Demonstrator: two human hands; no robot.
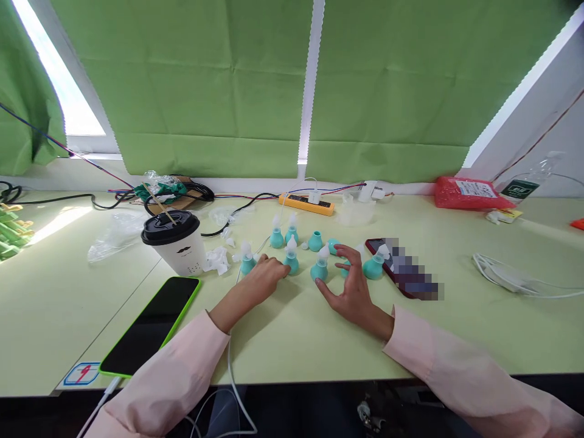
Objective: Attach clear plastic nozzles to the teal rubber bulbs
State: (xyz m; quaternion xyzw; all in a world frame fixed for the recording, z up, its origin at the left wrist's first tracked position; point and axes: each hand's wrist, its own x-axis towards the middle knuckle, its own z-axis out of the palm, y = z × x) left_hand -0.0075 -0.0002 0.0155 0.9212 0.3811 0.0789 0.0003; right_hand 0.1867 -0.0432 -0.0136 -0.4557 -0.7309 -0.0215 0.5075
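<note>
Several small teal bulbs, most with whitish nozzles, stand on the pale table. My left hand [266, 280] is closed, its fingers bent together beside a teal bulb [291, 261]; whether they grip anything is hidden. Another teal bulb [247, 263] stands just left of that hand. My right hand [353, 292] is open, thumb and fingers apart around a nozzled teal bulb [319, 269]. To its right a teal bulb [373, 267] leans beside a dark red phone [404, 271]. Farther back is a teal bulb without a nozzle [315, 241].
A lidded paper cup [182, 252] and a green-edged phone [152, 325] are at the left. Behind the bulbs lies an orange power strip [306, 204]. A red package [472, 193], a bottle [524, 182] and a white cable [506, 277] are at the right.
</note>
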